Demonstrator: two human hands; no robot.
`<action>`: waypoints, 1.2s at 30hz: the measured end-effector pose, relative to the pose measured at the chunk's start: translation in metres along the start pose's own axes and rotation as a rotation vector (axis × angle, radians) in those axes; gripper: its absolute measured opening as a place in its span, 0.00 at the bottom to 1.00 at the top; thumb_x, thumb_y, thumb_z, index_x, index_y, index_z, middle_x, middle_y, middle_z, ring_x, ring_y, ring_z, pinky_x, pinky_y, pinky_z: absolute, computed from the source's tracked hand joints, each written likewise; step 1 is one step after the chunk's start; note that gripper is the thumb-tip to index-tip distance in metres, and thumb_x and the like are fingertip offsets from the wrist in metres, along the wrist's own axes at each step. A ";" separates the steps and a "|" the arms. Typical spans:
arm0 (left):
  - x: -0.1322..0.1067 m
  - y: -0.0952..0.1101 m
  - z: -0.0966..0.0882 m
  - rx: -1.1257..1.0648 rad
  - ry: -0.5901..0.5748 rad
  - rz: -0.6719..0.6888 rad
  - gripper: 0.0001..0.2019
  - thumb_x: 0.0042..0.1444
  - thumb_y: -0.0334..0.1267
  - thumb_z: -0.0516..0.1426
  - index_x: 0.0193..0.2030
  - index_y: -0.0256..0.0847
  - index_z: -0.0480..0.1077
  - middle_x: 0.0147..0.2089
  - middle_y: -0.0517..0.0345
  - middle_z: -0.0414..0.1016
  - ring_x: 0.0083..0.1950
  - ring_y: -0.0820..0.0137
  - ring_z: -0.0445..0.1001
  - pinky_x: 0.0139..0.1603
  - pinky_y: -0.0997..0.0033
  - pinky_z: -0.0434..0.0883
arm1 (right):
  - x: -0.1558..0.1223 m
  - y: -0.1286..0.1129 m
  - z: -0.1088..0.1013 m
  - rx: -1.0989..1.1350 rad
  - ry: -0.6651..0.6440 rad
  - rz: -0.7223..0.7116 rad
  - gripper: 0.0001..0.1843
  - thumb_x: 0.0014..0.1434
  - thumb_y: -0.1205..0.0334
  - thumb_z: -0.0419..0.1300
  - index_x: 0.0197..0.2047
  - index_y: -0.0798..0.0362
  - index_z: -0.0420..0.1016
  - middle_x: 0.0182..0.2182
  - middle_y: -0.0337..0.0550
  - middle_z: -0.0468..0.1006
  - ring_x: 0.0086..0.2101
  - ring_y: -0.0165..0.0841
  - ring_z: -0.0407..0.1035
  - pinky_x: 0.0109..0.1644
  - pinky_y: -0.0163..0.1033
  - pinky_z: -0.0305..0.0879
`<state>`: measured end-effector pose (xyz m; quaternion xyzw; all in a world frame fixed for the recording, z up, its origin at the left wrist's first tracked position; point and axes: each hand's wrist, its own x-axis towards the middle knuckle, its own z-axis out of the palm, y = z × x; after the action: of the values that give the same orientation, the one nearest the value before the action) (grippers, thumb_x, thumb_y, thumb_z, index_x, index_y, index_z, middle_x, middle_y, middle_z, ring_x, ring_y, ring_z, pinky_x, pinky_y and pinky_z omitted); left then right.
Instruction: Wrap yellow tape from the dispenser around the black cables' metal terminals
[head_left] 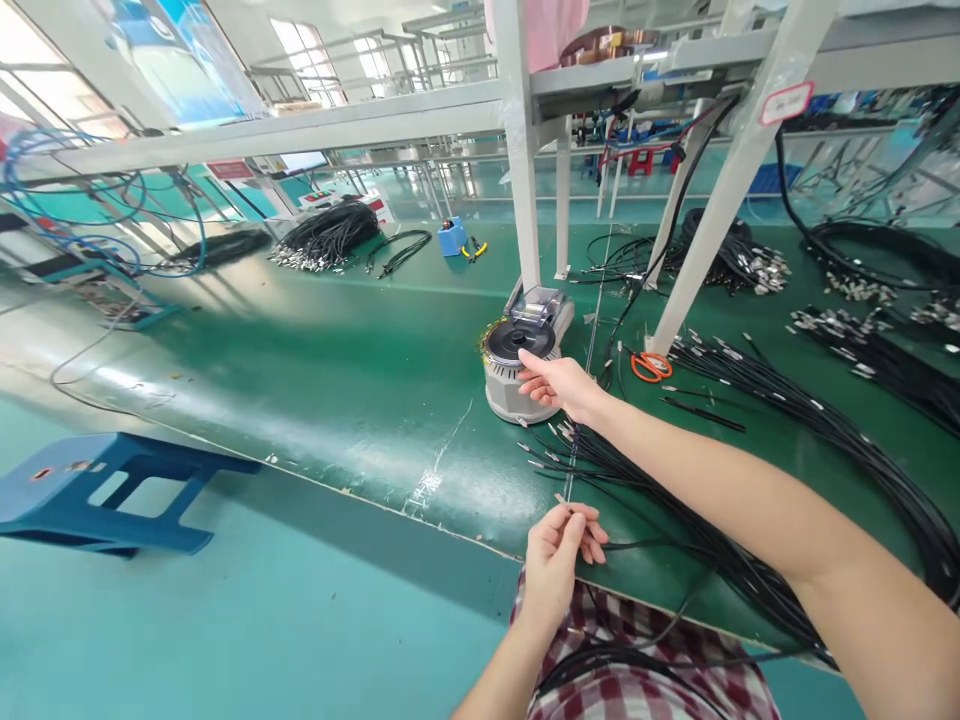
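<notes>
A thin black cable [637,545] runs to my left hand [553,545], which is closed in a pinch around its end above the table's front edge. My right hand [559,383] reaches forward to a round grey tape dispenser [517,388] with a black disc on top and a clear cover behind. Its fingers are loosely bent and apart at the dispenser's near right rim, and I see nothing held in them. Yellowish bits of tape [487,340] show along the disc's left rim. A bundle of black cables [675,510] lies under my right forearm. More cable crosses my checked lap.
Orange-handled scissors [651,367] lie by a white post [705,180] at right. Cable bundles [810,400] cover the right side. At the back are a cable pile [330,235], a blue box [451,237] and yellow-handled pliers [474,250]. A blue stool [142,490] stands at left.
</notes>
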<state>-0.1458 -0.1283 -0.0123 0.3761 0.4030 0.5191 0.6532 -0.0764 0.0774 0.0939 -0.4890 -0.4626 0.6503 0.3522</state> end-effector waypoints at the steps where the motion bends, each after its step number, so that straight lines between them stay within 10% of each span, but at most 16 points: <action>1: 0.000 0.000 -0.001 -0.001 -0.004 0.000 0.15 0.67 0.46 0.55 0.43 0.33 0.73 0.33 0.52 0.78 0.27 0.75 0.73 0.30 0.74 0.65 | 0.000 -0.001 0.002 0.016 0.011 0.012 0.29 0.59 0.38 0.62 0.35 0.61 0.77 0.28 0.50 0.81 0.21 0.23 0.67 0.22 0.28 0.62; 13: -0.003 0.000 -0.001 -0.010 -0.007 0.012 0.15 0.66 0.46 0.56 0.43 0.33 0.73 0.33 0.52 0.78 0.27 0.74 0.73 0.30 0.74 0.65 | 0.006 0.008 0.000 -0.047 0.045 0.017 0.17 0.67 0.55 0.59 0.53 0.57 0.72 0.47 0.47 0.76 0.42 0.34 0.74 0.45 0.44 0.75; 17: -0.004 0.000 0.002 -0.026 0.019 0.016 0.14 0.66 0.47 0.56 0.48 0.37 0.67 0.32 0.55 0.78 0.25 0.75 0.72 0.28 0.75 0.65 | -0.005 0.001 0.001 -0.044 0.064 -0.067 0.10 0.65 0.59 0.61 0.42 0.59 0.75 0.35 0.42 0.78 0.29 0.25 0.71 0.32 0.32 0.69; 27: -0.009 0.023 0.028 -0.081 0.046 -0.019 0.11 0.64 0.44 0.59 0.42 0.38 0.67 0.33 0.57 0.75 0.26 0.77 0.67 0.30 0.75 0.66 | -0.145 0.034 -0.068 -0.269 -0.237 -0.180 0.16 0.65 0.49 0.58 0.36 0.55 0.76 0.28 0.40 0.79 0.22 0.25 0.68 0.29 0.32 0.65; 36: -0.005 0.038 0.060 0.439 0.039 0.092 0.14 0.54 0.43 0.67 0.41 0.37 0.74 0.36 0.56 0.76 0.36 0.72 0.72 0.39 0.74 0.70 | -0.207 0.045 -0.105 -0.887 -0.077 -0.327 0.25 0.72 0.54 0.46 0.31 0.53 0.78 0.26 0.42 0.80 0.27 0.29 0.71 0.34 0.35 0.57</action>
<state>-0.1061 -0.1310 0.0460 0.5171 0.5013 0.4554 0.5233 0.0814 -0.0989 0.1055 -0.4885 -0.7793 0.3437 0.1897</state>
